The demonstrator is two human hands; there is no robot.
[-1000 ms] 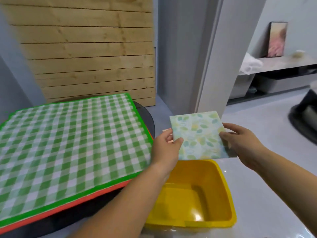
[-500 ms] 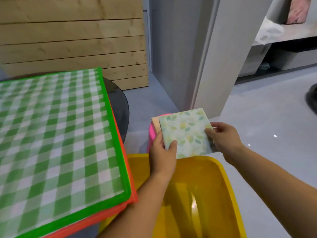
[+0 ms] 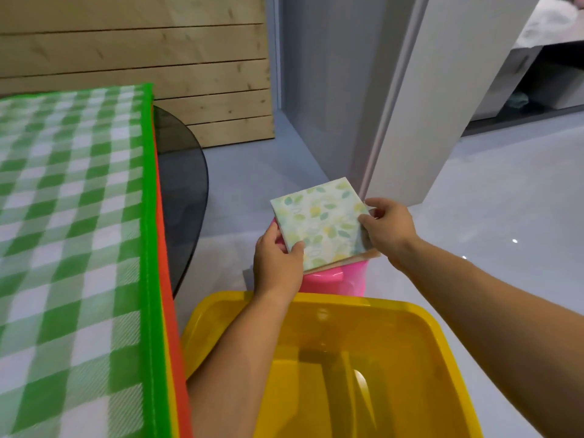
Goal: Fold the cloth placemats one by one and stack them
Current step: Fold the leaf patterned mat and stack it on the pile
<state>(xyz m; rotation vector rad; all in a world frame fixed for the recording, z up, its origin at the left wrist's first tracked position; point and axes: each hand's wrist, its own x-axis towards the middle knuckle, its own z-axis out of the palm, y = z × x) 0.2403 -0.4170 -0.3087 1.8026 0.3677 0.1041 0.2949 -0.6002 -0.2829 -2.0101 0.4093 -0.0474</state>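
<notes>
A folded leaf-print placemat (image 3: 322, 224), pale green and yellow, sits flat over a pink container (image 3: 335, 279) on the floor. A tan folded mat (image 3: 363, 258) peeks out beneath it. My left hand (image 3: 276, 263) pinches the mat's near-left corner, thumb on top. My right hand (image 3: 387, 229) grips its right edge. A large green-and-white checked placemat (image 3: 72, 241) lies spread on the table at the left, with an orange mat edge (image 3: 164, 248) under it.
A yellow plastic tub (image 3: 347, 368) stands on the floor just below my forearms. The dark round glass table (image 3: 183, 184) juts out from under the checked mat. A wooden slat wall and a grey pillar stand behind.
Both hands have carried the leaf-print mat down and away from the yellow tub, onto the pink container. My view has tilted downward and to the right.
</notes>
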